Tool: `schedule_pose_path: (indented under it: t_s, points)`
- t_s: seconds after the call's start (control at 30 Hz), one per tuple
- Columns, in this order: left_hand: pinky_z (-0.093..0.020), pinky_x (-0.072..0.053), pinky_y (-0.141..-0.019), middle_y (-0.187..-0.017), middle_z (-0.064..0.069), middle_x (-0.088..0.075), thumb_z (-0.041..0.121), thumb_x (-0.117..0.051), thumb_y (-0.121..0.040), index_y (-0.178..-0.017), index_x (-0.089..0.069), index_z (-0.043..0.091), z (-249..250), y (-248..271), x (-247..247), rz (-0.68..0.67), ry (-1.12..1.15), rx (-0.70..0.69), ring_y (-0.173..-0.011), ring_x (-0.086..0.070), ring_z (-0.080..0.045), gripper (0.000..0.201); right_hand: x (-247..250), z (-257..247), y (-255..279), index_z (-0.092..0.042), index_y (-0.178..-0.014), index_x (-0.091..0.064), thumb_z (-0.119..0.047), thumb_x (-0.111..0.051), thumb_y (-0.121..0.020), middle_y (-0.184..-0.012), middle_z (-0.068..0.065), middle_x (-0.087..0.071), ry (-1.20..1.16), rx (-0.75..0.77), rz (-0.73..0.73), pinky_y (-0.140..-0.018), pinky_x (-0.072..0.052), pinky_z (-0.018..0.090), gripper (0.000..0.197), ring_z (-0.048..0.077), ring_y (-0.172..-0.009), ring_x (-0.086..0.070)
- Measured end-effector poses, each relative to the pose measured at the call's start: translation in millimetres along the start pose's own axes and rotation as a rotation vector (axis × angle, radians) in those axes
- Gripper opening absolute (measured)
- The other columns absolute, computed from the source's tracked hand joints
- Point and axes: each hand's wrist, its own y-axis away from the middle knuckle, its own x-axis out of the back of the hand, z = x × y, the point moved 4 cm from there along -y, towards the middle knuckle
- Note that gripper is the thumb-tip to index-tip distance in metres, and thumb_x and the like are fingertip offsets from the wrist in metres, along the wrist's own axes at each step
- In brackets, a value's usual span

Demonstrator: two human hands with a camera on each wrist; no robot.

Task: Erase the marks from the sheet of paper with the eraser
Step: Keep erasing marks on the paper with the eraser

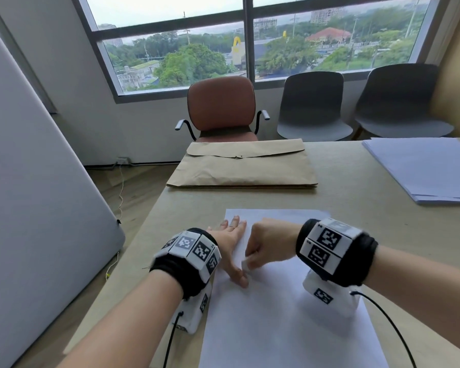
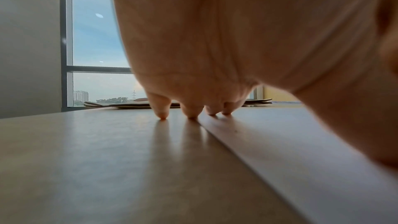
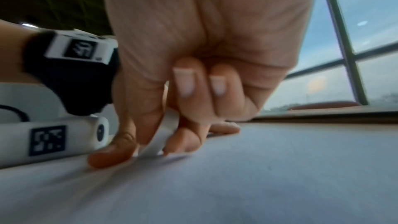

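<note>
A white sheet of paper [image 1: 282,322] lies on the table in front of me, its left edge [image 2: 269,168] running past my left wrist. My left hand [image 1: 230,243] lies flat with straight fingers, holding down the sheet's left edge; its fingertips [image 2: 191,114] touch the surface. My right hand [image 1: 268,245] is curled and pinches a small white eraser [image 1: 245,264] against the paper just beside my left thumb. In the right wrist view the eraser [image 3: 163,135] sits between thumb and fingers, its lower end on the sheet [image 3: 258,176]. I cannot make out any marks on the paper.
A brown paper envelope [image 1: 243,166] lies farther back on the beige table [image 1: 356,197]. A stack of white sheets [image 1: 425,168] sits at the back right. Beyond the table stand a brown armchair [image 1: 222,104] and two grey chairs [image 1: 314,104].
</note>
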Motion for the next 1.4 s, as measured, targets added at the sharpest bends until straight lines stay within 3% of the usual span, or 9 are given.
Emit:
schedule_pose_path:
  t_s: [0.17,0.33,0.5,0.73,0.83,0.93,1.13,1.3,1.4]
  points:
    - [-0.045,0.005,-0.116,-0.156,0.001,0.023,0.046,-0.081,-0.065,-0.148,0.02,0.023,-3.6,-4.7,-3.3,0.017,0.05,-0.01,-0.144,0.02,-0.018,0.132,15.6,1.4,-8.9,-0.009,-0.055,-0.059,-0.021,-0.059,-0.079,-0.049,-0.001,-0.037,0.006,-0.051,0.22,-0.051,-0.032,0.025,0.027,0.026,-0.06,-0.04]
    - [-0.044,0.004,-0.118,-0.156,0.001,0.024,0.043,-0.08,-0.067,-0.148,0.02,0.016,0.1,-4.5,-3.6,0.021,0.022,0.018,-0.144,0.019,-0.018,0.131,-2.0,-11.2,3.9,-0.011,-0.058,-0.059,-0.022,-0.059,-0.082,-0.051,-0.003,-0.041,0.004,0.07,0.035,-0.054,-0.035,0.024,0.026,0.011,-0.049,-0.037]
    - [-0.045,0.006,-0.117,-0.155,0.002,0.027,0.043,-0.08,-0.068,-0.147,0.023,0.02,-1.0,-2.2,-3.4,0.006,0.055,-0.002,-0.143,0.022,-0.018,0.132,10.5,1.9,-1.2,-0.01,-0.05,-0.052,-0.021,-0.059,-0.077,-0.049,0.0,-0.037,-0.019,-0.032,0.161,-0.053,-0.033,0.025,0.03,0.027,-0.06,-0.041]
    - [-0.044,0.004,-0.118,-0.154,0.002,0.028,0.043,-0.078,-0.071,-0.146,0.023,0.016,-1.0,-4.8,-3.9,-0.005,0.013,0.019,-0.144,0.02,-0.017,0.129,1.4,-7.9,10.4,-0.002,-0.088,-0.07,-0.017,-0.059,-0.082,-0.058,0.005,-0.051,-0.011,0.125,0.099,-0.051,-0.031,0.017,0.02,0.018,-0.066,-0.046]
    - [-0.044,0.004,-0.119,-0.154,0.001,0.029,0.043,-0.077,-0.071,-0.146,0.025,0.016,-1.3,-5.4,-2.6,-0.013,0.002,0.023,-0.143,0.02,-0.016,0.129,1.3,-6.4,14.5,-0.008,-0.077,-0.07,-0.02,-0.061,-0.081,-0.049,-0.001,-0.049,-0.039,0.11,0.084,-0.054,-0.036,0.018,0.016,0.01,-0.058,-0.049]
    - [-0.042,0.005,-0.117,-0.154,0.002,0.028,0.044,-0.077,-0.071,-0.145,0.025,0.019,-0.5,-3.6,-1.6,-0.007,-0.001,0.025,-0.143,0.021,-0.015,0.129,10.9,0.7,6.0,-0.014,-0.062,-0.059,-0.019,-0.056,-0.081,-0.054,0.0,-0.041,-0.025,0.023,0.181,-0.052,-0.031,0.019,0.019,0.026,-0.069,-0.049]
    - [-0.038,0.004,-0.117,-0.155,0.002,0.026,0.047,-0.077,-0.07,-0.146,0.024,0.019,1.5,-1.9,-1.2,-0.001,-0.031,0.048,-0.143,0.02,-0.014,0.129,0.3,-2.7,12.4,-0.011,-0.096,-0.072,-0.023,-0.059,-0.084,-0.073,0.008,-0.059,-0.002,0.107,0.089,-0.052,-0.032,0.021,0.022,0.017,-0.067,-0.045]
    - [-0.039,0.003,-0.118,-0.154,0.006,0.027,0.051,-0.076,-0.069,-0.145,0.025,0.023,-1.3,-1.0,-2.6,-0.021,-0.033,0.069,-0.143,0.021,-0.011,0.13,7.4,7.6,8.2,-0.016,-0.086,-0.073,-0.03,-0.06,-0.084,-0.055,-0.005,-0.048,-0.039,0.039,0.145,-0.06,-0.036,0.024,0.019,0.019,-0.064,-0.044]
    - [-0.04,0.003,-0.117,-0.155,0.005,0.025,0.049,-0.077,-0.069,-0.146,0.024,0.023,0.5,2.7,-1.6,-0.015,-0.021,0.076,-0.143,0.021,-0.011,0.129,13.6,12.1,1.5,-0.022,-0.056,-0.057,-0.028,-0.054,-0.085,-0.057,-0.001,-0.046,0.034,-0.013,0.251,-0.062,-0.034,0.026,0.031,0.025,-0.071,-0.043]
